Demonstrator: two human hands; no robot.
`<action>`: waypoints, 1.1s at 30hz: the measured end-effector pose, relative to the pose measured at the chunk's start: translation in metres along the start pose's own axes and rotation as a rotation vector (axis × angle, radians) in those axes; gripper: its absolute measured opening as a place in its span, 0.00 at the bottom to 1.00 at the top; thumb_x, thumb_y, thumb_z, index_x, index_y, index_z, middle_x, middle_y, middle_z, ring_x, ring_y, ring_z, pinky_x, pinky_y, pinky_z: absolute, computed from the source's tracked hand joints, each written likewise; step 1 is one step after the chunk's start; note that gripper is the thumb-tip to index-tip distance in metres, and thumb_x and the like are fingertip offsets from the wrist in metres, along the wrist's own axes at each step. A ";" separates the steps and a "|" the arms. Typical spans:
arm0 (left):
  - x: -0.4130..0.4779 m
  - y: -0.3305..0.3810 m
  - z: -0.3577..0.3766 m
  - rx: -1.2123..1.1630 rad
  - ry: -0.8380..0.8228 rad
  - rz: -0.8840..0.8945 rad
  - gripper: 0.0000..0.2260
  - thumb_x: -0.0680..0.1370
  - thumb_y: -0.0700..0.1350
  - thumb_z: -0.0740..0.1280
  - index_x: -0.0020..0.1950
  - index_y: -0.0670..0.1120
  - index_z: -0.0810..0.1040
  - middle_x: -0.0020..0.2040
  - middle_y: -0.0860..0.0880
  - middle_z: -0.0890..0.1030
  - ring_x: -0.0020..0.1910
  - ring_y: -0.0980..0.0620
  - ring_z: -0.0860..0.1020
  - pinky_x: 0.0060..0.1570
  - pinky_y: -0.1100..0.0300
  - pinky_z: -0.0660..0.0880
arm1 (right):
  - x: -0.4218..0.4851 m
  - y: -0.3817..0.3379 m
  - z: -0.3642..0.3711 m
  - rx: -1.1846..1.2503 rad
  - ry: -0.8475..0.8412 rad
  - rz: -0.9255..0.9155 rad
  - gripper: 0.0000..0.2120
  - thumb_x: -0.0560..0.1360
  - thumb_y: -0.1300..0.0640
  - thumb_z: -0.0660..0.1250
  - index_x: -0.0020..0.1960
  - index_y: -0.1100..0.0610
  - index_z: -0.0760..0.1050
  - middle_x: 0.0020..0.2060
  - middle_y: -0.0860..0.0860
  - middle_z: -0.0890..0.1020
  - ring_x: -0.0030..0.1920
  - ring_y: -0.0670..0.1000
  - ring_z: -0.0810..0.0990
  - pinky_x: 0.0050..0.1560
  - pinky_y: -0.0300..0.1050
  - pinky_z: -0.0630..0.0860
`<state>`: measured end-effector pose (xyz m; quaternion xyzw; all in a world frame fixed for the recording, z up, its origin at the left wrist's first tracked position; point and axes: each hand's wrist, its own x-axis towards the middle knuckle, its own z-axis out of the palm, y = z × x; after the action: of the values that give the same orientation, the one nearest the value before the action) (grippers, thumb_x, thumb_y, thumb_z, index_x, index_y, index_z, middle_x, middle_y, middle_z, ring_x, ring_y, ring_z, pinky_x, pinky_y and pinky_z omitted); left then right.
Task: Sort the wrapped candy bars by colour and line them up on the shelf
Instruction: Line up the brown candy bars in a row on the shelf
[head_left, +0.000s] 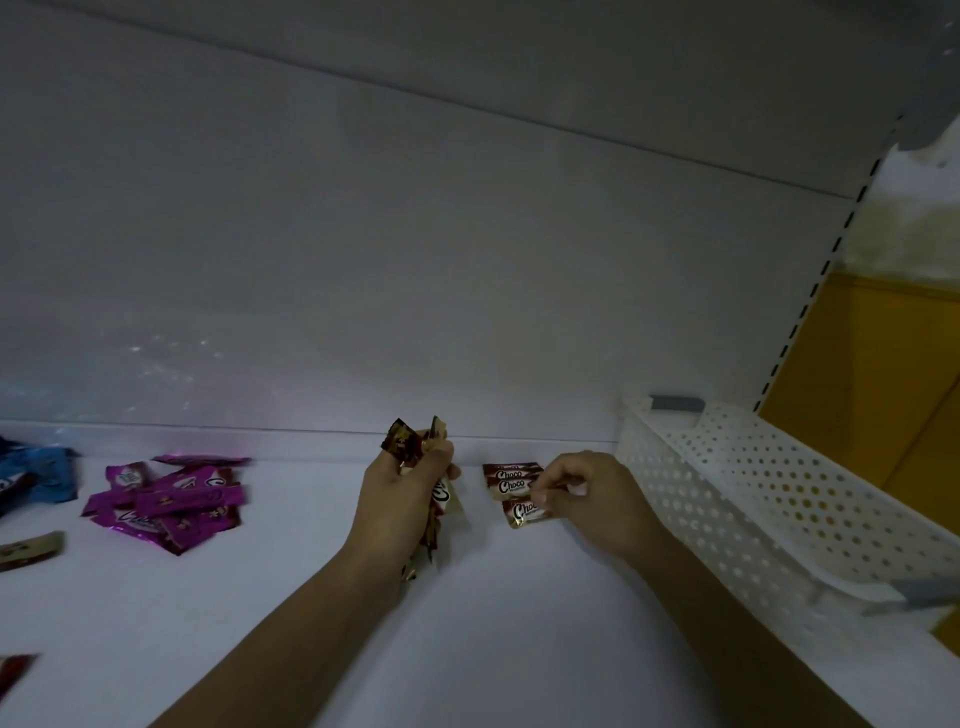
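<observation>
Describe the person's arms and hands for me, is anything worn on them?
Both forearms are bare as far as the view shows: no sleeves, gloves, watch or bracelet. The left hand and right hand show no rings that I can make out, though the light is dim and the fingers are partly curled.

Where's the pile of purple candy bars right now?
The purple candy bars lie in a loose heap on the shelf, left of the left hand and right of the blue wrappers.
</observation>
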<state>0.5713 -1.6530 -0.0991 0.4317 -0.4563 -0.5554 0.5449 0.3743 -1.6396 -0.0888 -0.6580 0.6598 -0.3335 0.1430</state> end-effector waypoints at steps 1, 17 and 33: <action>0.000 0.000 0.000 0.003 0.001 0.006 0.12 0.79 0.50 0.65 0.51 0.42 0.78 0.26 0.58 0.76 0.30 0.54 0.72 0.31 0.61 0.66 | 0.002 0.001 0.003 -0.053 0.015 -0.023 0.03 0.69 0.58 0.74 0.40 0.52 0.82 0.42 0.51 0.82 0.49 0.53 0.77 0.54 0.49 0.72; 0.001 -0.001 0.001 0.018 -0.007 0.027 0.08 0.79 0.49 0.65 0.48 0.46 0.79 0.28 0.58 0.78 0.28 0.58 0.73 0.30 0.65 0.67 | 0.012 0.009 0.018 -0.070 0.131 -0.043 0.03 0.70 0.52 0.74 0.42 0.45 0.81 0.46 0.47 0.81 0.53 0.50 0.74 0.58 0.50 0.70; -0.004 0.004 -0.001 0.055 -0.080 0.019 0.06 0.79 0.46 0.65 0.45 0.48 0.81 0.46 0.55 0.83 0.35 0.55 0.74 0.34 0.60 0.71 | 0.007 0.006 0.019 -0.164 0.074 -0.076 0.08 0.70 0.48 0.73 0.49 0.45 0.82 0.49 0.46 0.80 0.54 0.48 0.72 0.58 0.47 0.70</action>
<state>0.5729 -1.6494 -0.0957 0.4196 -0.4970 -0.5543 0.5193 0.3807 -1.6518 -0.1053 -0.6792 0.6644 -0.3078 0.0513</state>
